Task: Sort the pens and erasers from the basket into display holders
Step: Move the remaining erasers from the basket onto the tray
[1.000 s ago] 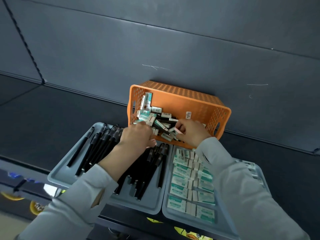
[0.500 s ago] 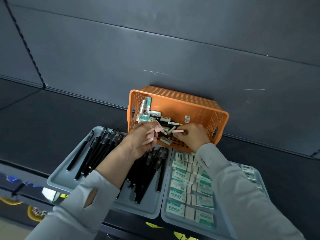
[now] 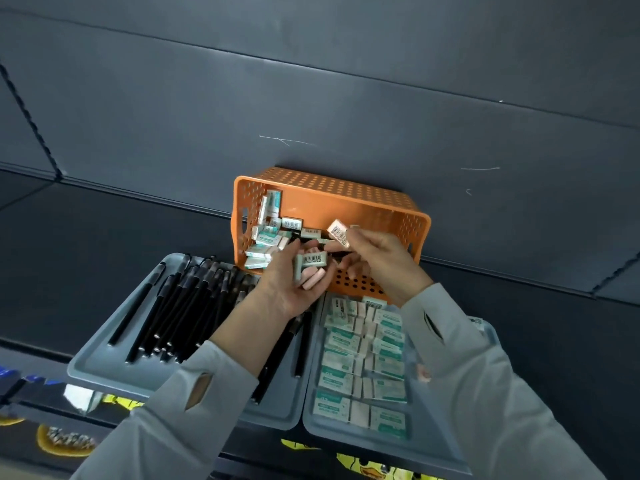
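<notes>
Over the shelf (image 3: 104, 230), both hands (image 3: 291, 285) (image 3: 384, 265) have lifted erasers (image 3: 313, 259) (image 3: 339, 232) from the basket (image 3: 346, 199).

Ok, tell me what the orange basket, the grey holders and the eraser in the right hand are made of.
Orange basket: moulded plastic, slight sheen; even rows of holes, rounded rim.
Grey holders: probably plastic too, smooth satin, one-piece raised rims.
Eraser in the right hand: pinkish block, likely rubber or vinyl, in a printed barcode sleeve; paper or film, cannot tell.
</notes>
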